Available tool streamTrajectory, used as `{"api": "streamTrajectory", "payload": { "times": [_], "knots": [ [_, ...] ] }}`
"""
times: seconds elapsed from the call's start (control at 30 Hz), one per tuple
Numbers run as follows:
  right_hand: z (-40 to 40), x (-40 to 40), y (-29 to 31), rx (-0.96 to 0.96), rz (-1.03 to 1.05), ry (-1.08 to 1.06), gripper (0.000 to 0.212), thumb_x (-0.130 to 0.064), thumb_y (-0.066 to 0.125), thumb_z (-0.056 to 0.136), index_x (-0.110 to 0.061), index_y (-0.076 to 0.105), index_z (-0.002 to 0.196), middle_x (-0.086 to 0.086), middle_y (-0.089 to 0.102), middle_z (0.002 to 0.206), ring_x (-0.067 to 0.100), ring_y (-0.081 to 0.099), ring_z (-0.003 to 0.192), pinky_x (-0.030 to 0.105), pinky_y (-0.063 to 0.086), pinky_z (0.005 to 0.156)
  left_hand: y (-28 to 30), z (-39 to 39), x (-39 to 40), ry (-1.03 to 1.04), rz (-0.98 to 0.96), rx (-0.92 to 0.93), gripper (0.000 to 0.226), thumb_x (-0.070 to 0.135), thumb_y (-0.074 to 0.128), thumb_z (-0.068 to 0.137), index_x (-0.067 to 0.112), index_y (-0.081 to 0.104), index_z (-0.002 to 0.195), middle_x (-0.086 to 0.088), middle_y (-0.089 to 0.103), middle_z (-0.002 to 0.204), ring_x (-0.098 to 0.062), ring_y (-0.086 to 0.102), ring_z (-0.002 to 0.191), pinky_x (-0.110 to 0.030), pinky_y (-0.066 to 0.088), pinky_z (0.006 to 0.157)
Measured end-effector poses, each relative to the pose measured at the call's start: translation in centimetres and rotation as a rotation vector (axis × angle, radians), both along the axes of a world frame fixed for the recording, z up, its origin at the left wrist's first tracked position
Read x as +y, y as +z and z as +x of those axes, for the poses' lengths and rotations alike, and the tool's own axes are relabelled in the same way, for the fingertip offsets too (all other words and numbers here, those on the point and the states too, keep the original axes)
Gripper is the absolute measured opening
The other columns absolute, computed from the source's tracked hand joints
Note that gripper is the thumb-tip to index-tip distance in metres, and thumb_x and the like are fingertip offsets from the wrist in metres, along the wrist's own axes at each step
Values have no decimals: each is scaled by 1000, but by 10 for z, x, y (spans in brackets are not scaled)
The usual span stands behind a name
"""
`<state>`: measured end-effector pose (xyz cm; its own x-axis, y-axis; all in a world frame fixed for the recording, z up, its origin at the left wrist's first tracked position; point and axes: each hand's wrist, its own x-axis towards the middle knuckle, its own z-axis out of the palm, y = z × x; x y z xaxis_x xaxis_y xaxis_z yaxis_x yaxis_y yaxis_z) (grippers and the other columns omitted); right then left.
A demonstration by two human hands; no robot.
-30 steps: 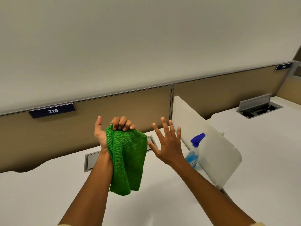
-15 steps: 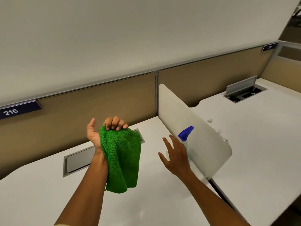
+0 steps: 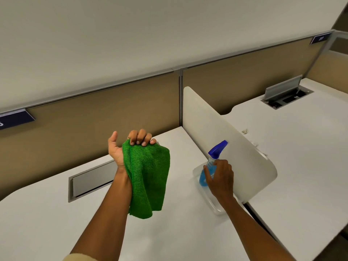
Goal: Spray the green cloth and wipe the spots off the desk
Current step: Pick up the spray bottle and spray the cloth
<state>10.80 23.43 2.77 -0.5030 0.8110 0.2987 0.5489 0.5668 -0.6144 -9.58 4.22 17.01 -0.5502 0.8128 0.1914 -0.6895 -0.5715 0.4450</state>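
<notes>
- The step in hand is judged to be the fetching of the sprayer: nothing has yet been sprayed, and no wiping is under way.
- The folded green microfibre cloth point(image 3: 147, 178) is held up above the white laminate desk point(image 3: 56, 228), pinched at its top edge by the curled fingers of the left hand point(image 3: 130, 147), with the thumb raised free; the rest of the cloth hangs loose along the forearm.
- The clear plastic spray bottle with blue liquid and a dark-blue trigger head point(image 3: 213, 159) stands in a shallow clear plastic tray point(image 3: 214, 206) on the desk, just beside the white rounded divider panel point(image 3: 226, 144).
- The right hand point(image 3: 221, 178) is cupped around the bottle's body with the fingers partly spread; whether a firm grip has been closed cannot be told.
- Next, the bottle would need to be gripped at the neck, lifted clear of the tray, and its nozzle turned toward the hanging cloth before the trigger is pressed.
- No spots can be made out on the desk surface.
- No brand or label can be read on the bottle. A dark-blue nameplate point(image 3: 15, 119) at the left shows only one partial digit; another plate point(image 3: 320, 38) at the far right is too blurred to read.
</notes>
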Motion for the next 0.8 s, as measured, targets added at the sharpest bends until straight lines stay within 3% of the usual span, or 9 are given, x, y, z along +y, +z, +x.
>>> {"api": "streamTrajectory", "payload": {
  "times": [0.27,0.37,0.57,0.8],
  "knots": [
    [-22,25,8,126,-207,-73,67,-38,73,84,-4,39,129,16,54,121,26,59,103,39,56,82,5,0,-3,9,-6,-7,52,63,37,84,18,27,61,0,23,68,-18,18,70,-36,30,72],
    [-32,28,9,167,-262,-55,66,-33,70,87,-4,34,134,17,55,128,29,60,108,39,54,84,11,0,-7,13,6,3,52,63,38,84,18,27,61,0,23,68,-18,18,70,-36,29,73],
    [-39,22,8,230,-299,-81,53,-16,65,92,-1,32,130,25,57,118,38,63,98,43,56,78,26,-2,-27,37,4,37,52,63,36,84,18,26,61,0,23,67,-19,20,68,-37,27,71],
    [-36,21,23,214,-288,18,49,-12,64,92,-1,33,128,26,57,115,38,62,96,41,54,76,57,-3,-61,65,9,111,53,64,33,85,18,25,61,0,22,68,-19,19,69,-38,26,72]
  ]
}}
